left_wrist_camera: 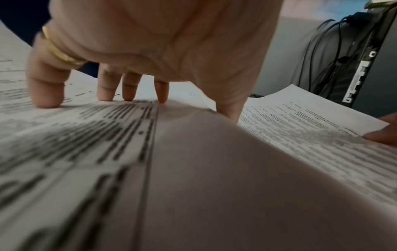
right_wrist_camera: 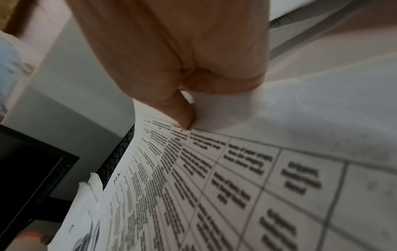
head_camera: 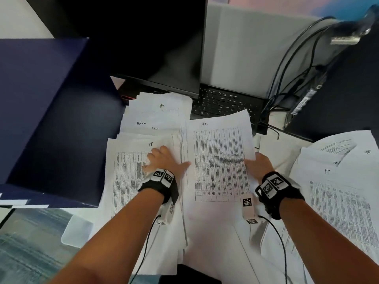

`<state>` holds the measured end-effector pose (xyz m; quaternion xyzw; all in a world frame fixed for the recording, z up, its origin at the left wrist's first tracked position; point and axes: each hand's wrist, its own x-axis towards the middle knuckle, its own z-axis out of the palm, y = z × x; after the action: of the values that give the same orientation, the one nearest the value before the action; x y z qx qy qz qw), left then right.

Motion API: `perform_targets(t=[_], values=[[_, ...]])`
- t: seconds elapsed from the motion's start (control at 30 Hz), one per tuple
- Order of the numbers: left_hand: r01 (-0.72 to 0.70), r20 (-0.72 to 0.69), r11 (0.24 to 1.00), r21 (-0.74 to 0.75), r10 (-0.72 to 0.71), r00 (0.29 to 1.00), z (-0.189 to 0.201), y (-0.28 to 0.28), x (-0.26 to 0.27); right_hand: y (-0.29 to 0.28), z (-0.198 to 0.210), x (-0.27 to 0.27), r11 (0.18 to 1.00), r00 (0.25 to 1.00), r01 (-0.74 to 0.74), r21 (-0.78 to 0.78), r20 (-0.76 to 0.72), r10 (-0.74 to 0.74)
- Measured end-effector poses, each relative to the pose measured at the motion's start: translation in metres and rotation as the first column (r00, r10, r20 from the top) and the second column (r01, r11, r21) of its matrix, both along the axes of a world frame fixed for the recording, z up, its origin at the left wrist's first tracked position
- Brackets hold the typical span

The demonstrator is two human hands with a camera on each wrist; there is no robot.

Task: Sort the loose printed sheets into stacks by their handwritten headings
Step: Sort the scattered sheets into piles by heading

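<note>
Left of the HR sheet [head_camera: 220, 160], the left hand [head_camera: 164, 160] presses spread, straight fingers on the IT stack [head_camera: 127, 173]. The right hand [head_camera: 259, 162] pinches the HR sheet's right edge, thumb on top. Right of that sheet lies another IT pile [head_camera: 338, 197]. Held by one edge, the sheet could sag and drag neighbouring papers askew

Office desk, dim light.
Dark monitor [head_camera: 143, 37], keyboard [head_camera: 223, 103], grey partition [head_camera: 246, 48], cables [head_camera: 291, 68], navy box [head_camera: 41, 99] left.
</note>
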<state>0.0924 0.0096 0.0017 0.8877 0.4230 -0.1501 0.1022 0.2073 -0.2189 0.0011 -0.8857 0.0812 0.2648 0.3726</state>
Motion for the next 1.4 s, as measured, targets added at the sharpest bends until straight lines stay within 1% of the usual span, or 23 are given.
perform_targets(t=[0.1,0.2,0.27,0.3,0.37,0.47,0.5,0.53,0.57,0.63,0.73,0.8,0.9,0.97,1.07,1.17,1.23,1.3,1.4], values=[[-0.011,-0.012,1.0,-0.004,0.011,1.0,0.001,0.001,0.006,-0.003,-0.001,0.0,1.0,1.0,0.008,0.002,-0.006,-0.008],[-0.031,-0.021,0.997,-0.065,0.03,0.999,0.008,0.005,0.011,-0.006,0.0,-0.002,1.0,1.0,0.009,0.0,-0.012,-0.009],[-0.002,-0.016,0.995,-0.099,0.001,1.0,0.012,0.007,0.013,-0.01,0.0,-0.004,0.999,1.0,0.027,0.036,-0.006,-0.027],[0.019,0.016,0.994,-0.108,-0.017,1.0,0.013,0.008,0.013,-0.012,0.0,-0.005,0.999,1.0,0.03,0.041,-0.002,-0.03],[0.046,0.125,0.991,-0.125,-0.03,0.992,0.015,0.011,0.011,-0.015,-0.001,-0.004,0.998,0.999,0.032,0.056,0.0,-0.032],[0.115,0.33,0.976,-0.182,-0.049,0.943,0.016,0.023,-0.001,-0.019,-0.004,-0.001,0.996,1.0,0.016,0.088,-0.009,-0.016],[0.149,0.371,0.969,-0.197,-0.066,0.926,0.017,0.027,-0.006,-0.019,-0.003,0.0,0.995,1.0,0.01,0.097,-0.015,-0.009],[0.174,0.377,0.962,-0.209,-0.085,0.923,0.019,0.03,-0.01,-0.02,-0.003,0.0,0.994,1.0,0.007,0.113,-0.017,-0.005],[0.185,0.353,0.959,-0.216,-0.1,0.93,0.018,0.032,-0.012,-0.02,-0.003,0.0,0.992,1.0,0.009,0.124,-0.022,-0.007],[0.188,0.26,0.961,-0.202,-0.132,0.957,0.016,0.033,-0.01,-0.02,-0.003,0.001,0.991,1.0,0.013,0.13,-0.019,-0.01],[0.129,0.156,0.976,-0.176,-0.102,0.983,0.019,0.022,0.0,-0.021,-0.004,0.003,0.995,1.0,0.008,0.095,-0.002,-0.008],[0.124,0.081,0.98,-0.156,-0.113,0.99,0.017,0.011,0.007,-0.022,-0.005,0.003,0.996,1.0,0.013,0.083,0.022,-0.015],[0.154,-0.014,0.984,-0.085,-0.156,0.988,0.005,0.001,0.017,-0.024,-0.008,0.001,0.994,0.998,0.027,0.106,0.048,-0.032],[0.128,-0.029,0.99,-0.064,-0.13,0.991,0.002,0.0,0.023,-0.025,-0.008,0.0,0.991,0.998,0.034,0.127,0.055,-0.041],[0.091,-0.024,0.993,-0.08,-0.093,0.995,0.007,0.002,0.029,-0.025,-0.008,-0.001,0.988,0.997,0.054,0.148,0.04,-0.06],[0.11,0.046,0.99,-0.087,-0.106,0.993,0.015,0.006,0.027,-0.026,-0.009,-0.001,0.985,0.997,0.076,0.156,0.013,-0.079],[0.106,0.114,0.985,-0.136,-0.091,0.989,0.023,0.013,0.021,-0.028,-0.006,-0.001,0.985,0.998,0.065,0.163,-0.003,-0.065],[0.079,0.198,0.975,-0.207,-0.037,0.979,0.03,0.024,0.01,-0.03,-0.003,-0.002,0.985,0.999,0.039,0.171,-0.018,-0.036],[0.038,0.363,0.944,-0.326,0.088,0.928,0.032,0.041,-0.009,-0.029,0.003,-0.002,0.982,0.999,0.01,0.188,-0.032,-0.004]])
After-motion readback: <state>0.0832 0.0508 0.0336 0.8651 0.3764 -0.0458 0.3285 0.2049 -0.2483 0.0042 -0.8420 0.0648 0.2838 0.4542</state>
